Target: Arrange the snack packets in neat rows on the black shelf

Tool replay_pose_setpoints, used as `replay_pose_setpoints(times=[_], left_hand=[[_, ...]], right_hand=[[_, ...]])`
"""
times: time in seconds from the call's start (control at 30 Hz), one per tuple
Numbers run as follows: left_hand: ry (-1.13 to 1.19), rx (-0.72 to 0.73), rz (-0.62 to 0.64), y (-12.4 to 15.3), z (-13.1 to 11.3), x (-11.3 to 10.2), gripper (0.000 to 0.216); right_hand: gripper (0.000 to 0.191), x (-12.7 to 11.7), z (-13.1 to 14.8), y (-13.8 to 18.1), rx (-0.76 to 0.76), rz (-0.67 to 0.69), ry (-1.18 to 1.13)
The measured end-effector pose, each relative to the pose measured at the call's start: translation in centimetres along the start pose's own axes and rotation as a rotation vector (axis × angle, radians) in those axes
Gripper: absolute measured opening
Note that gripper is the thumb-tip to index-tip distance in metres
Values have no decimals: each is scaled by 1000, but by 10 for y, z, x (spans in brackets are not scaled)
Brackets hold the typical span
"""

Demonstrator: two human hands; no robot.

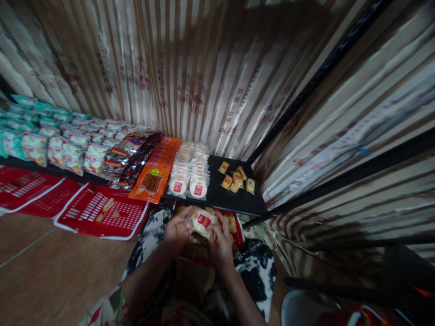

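Bare left hand [176, 231]: low at frame centre, back facing the camera, fingers curled inward in a closed grasp. Bare right hand [220, 244]: just beside the left hand, back facing the camera, fingers curled forward in a closed grasp. Bare left forearm [146, 280] and bare right forearm [241, 299]: rising from the lower edge and converging toward the hands. Wrists roughly straight.

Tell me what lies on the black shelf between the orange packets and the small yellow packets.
Two rows of clear packets of round white cakes with red labels fill that stretch of the black shelf, seen in the head view.
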State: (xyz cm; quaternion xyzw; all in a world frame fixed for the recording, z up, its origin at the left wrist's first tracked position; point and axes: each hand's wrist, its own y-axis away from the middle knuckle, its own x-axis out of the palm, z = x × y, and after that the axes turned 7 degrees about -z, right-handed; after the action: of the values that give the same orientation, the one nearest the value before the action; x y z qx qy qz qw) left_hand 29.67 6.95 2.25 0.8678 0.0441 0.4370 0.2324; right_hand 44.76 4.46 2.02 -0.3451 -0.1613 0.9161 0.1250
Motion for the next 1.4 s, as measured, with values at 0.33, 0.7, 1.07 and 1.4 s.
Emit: replay_pose_setpoints(times=[0.33,0.7,1.07,1.4], left_hand=[[-475,210,-153,-16,-5,-15,55],[-906,504,-75,-33,-33,4,43],[-1564,1082,-356,-73,-38,3,61],[-1702,1034,-369,-75,-35,0,67]], right_hand=[[23,0,9,-14,148,130,-212],[26,28,4,-58,398,49,-435],[28,65,-24,-105,346,-120,-225],[33,70,-15,-101,194,-120,-4]])
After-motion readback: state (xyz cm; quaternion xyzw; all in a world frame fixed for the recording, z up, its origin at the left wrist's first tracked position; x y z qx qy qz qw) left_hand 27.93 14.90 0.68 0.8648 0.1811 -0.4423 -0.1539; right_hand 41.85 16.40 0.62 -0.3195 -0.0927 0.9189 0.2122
